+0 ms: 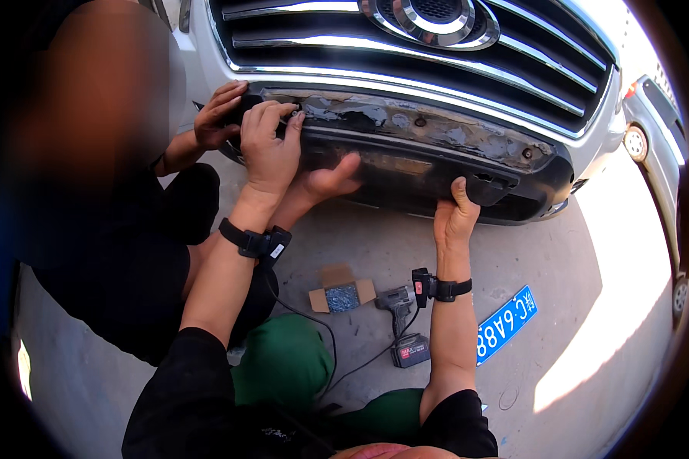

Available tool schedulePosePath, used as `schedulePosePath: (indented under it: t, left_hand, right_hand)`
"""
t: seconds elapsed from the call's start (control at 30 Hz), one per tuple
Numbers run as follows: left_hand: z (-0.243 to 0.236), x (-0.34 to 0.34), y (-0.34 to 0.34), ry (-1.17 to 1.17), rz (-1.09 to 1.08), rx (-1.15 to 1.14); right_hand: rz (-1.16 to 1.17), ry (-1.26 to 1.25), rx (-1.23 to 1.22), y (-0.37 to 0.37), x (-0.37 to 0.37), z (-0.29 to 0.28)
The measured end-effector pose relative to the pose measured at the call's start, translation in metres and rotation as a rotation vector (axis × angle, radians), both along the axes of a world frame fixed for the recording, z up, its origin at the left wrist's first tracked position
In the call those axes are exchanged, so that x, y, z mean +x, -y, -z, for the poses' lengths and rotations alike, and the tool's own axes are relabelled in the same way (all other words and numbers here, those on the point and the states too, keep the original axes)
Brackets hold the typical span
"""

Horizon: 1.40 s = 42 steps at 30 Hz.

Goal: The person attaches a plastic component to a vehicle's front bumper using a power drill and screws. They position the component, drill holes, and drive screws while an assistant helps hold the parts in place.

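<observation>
A black plastic bumper panel (406, 172) lies along the car's front below the grille, with a scuffed, peeling strip (394, 118) on its upper part. My left hand (271, 145) is at the panel's left end, thumb and forefinger pinched at a small round fastener-like spot; what they hold is too small to make out. Farther right, my right hand (456, 216) grips the lower edge, thumb over the front and fingers hidden beneath. A co-worker's hand (219, 115) rests on the panel's left end. Their other hand (331, 180) is against its lower front.
On the concrete below stand an open carton of small metal fasteners (342, 297) and a cordless power driver (398, 317). A blue licence plate (507, 325) lies to the right. Another car (658, 145) is parked at far right. The co-worker crouches on my left; cables run from my wristbands.
</observation>
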State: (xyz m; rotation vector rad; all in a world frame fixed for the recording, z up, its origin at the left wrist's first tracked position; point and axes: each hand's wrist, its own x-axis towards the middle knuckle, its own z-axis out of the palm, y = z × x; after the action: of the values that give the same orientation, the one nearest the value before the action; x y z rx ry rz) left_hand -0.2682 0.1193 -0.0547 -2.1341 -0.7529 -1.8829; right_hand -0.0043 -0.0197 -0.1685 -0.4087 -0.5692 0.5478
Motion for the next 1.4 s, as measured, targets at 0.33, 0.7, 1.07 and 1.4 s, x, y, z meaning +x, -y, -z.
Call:
schedulePosePath:
  t: [0.33, 0.7, 1.07, 1.4]
  left_hand:
    - [0.001, -0.006, 0.007, 0.096, 0.184, -0.159]
    - [-0.002, -0.009, 0.005, 0.048, 0.092, -0.051]
    - [0.017, -0.008, -0.008, 0.077, 0.073, -0.088]
    - [0.033, -0.005, -0.01, 0.197, 0.128, -0.137]
  right_hand:
    - [-0.025, 0.001, -0.02, 0.001, -0.004, -0.004]
    - [-0.04, -0.015, -0.003, -0.001, 0.001, 0.001]
    - [-0.035, -0.059, -0.004, -0.002, 0.002, 0.004]
    - [-0.018, -0.085, -0.01, -0.003, 0.001, 0.002]
